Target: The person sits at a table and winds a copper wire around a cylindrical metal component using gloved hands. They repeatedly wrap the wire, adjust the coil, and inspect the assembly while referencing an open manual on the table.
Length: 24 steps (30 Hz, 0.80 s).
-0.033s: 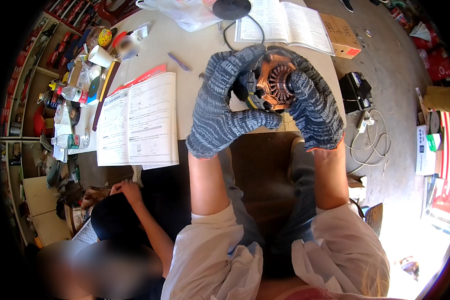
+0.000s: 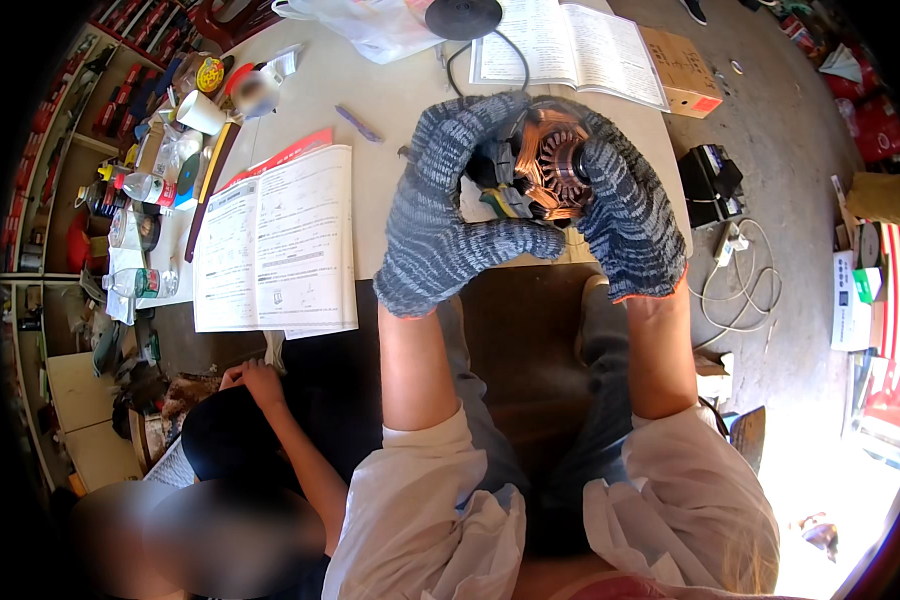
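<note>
The left hand (image 2: 425,215) curves around the wired side of a copper-wound motor (image 2: 543,145), thumb beneath; the right hand (image 2: 635,215) clasps the opposite side, thumb against its face, probably because gripping it between them steadies the weight.

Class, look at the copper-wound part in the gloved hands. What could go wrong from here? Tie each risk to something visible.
1. The copper-wound part has its windings exposed; the knitted glove on the right hand could snag or scrape them.
2. The part is held close to the near edge of the table; if the left hand and right hand lost their grip, it might fall past that edge.
</note>
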Available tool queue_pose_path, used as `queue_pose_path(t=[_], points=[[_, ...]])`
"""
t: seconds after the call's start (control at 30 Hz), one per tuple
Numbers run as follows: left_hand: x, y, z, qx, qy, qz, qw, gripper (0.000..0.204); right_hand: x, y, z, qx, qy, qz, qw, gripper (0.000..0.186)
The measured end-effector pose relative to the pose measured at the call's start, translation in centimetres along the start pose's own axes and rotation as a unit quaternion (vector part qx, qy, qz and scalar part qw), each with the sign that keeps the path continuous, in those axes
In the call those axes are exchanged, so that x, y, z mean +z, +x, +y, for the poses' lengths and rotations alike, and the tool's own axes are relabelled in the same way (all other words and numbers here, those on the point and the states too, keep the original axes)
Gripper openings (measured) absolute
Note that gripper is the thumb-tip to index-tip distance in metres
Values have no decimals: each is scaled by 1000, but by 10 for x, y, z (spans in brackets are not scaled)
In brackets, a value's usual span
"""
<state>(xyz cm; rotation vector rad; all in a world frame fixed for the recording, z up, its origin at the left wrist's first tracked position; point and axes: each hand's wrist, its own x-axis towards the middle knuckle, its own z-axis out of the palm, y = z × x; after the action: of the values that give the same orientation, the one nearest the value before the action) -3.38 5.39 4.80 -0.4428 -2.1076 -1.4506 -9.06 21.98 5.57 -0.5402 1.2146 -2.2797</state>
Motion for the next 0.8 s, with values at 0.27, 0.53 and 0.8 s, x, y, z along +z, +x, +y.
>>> queue_pose_path(t=[0.27,0.53,0.8], points=[[26,1,-1,-3,-16,97,995,82,-8,-7,20,-25,-19,9,999,38],[40,3,8,-61,57,144,986,79,-21,4,35,51,-62,-8,997,36],[40,2,10,4,184,178,967,74,-5,-5,28,-202,-680,-115,695,29]])
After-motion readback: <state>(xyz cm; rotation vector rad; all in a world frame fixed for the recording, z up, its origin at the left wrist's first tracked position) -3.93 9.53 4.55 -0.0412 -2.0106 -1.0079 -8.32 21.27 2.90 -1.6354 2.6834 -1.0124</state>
